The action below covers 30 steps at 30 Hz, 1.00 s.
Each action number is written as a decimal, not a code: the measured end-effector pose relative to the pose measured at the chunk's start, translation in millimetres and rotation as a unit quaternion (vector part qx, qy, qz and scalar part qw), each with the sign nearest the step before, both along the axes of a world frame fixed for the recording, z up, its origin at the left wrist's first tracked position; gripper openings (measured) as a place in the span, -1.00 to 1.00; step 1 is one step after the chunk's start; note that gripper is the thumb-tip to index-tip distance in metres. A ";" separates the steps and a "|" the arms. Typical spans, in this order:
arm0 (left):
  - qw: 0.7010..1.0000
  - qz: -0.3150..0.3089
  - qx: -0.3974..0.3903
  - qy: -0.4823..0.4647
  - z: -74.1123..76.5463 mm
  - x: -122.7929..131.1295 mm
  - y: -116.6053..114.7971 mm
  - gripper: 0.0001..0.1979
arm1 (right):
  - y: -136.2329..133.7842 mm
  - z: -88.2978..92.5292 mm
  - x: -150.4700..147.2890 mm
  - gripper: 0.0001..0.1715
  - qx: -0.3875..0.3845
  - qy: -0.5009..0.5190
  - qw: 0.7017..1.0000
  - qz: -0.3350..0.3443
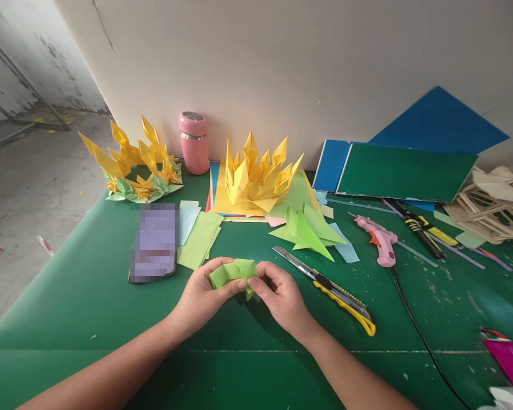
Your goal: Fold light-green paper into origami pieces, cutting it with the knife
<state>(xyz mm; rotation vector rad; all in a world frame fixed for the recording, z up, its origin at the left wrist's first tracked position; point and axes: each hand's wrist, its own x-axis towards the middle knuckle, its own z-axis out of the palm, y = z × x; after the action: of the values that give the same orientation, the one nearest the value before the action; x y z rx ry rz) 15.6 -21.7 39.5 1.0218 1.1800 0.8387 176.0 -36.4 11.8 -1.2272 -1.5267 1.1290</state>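
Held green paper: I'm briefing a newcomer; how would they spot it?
At the green table, look left of the yellow cutter. Left hand and right hand pinch the green paper there. Unlike the flat green sheets beyond, it's folded and held.

Both bare forearms reached in from the lower corners, the left forearm and the right forearm slanting inward to meet at the middle. The left hand was bent into a pinch, its thumb lying in front and pointing right. The right hand pinched too, its fingers curled and its thumb slanting up and left. The thumb tips sat just beside each other.
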 end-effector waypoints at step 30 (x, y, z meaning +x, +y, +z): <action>0.992 -0.052 -0.056 -0.101 -4.6 -8.3 6.8 -0.57 | 1.8 6.9 6.6 -0.63 0.043 -0.029 0.999 -0.010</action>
<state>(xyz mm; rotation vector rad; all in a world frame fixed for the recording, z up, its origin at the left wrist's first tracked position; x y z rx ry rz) 7.3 -14.9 34.9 0.8779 0.9835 0.7666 182.7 -34.6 18.7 -1.2236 -1.5873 1.0113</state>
